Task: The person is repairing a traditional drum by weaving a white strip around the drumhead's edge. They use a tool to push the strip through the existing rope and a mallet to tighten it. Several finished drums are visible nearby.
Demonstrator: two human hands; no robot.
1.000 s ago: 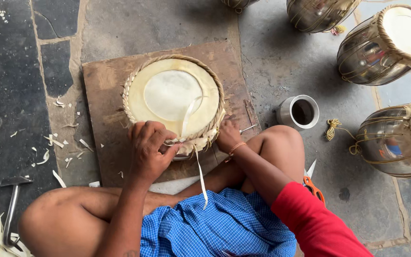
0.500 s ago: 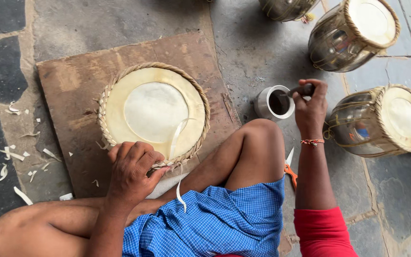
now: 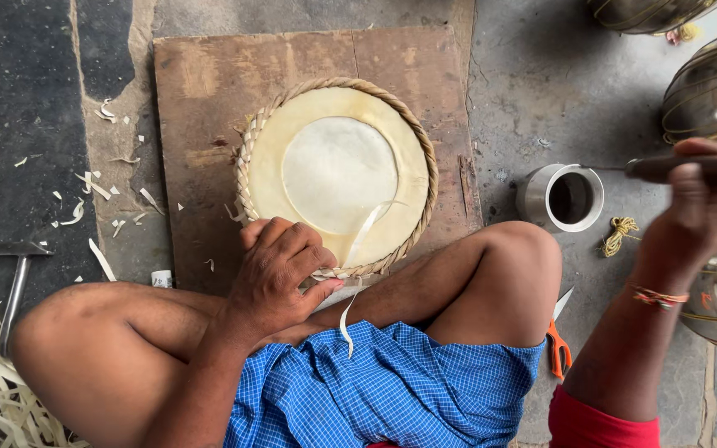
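round braided-rim drumhead (image 3: 338, 174), flat on board, dark-handled tool (image 3: 678, 168) raised

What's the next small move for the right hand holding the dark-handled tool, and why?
Probably bring the dark-handled tool in the right hand back over to the round drumhead with braided rim: the left hand pins its near edge where a loose pale strip hangs unworked.

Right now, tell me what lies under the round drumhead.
The drumhead with its braided rim lies flat on a brown wooden board, which rests on the stone floor. The left hand covers its near edge; nothing beneath shows.
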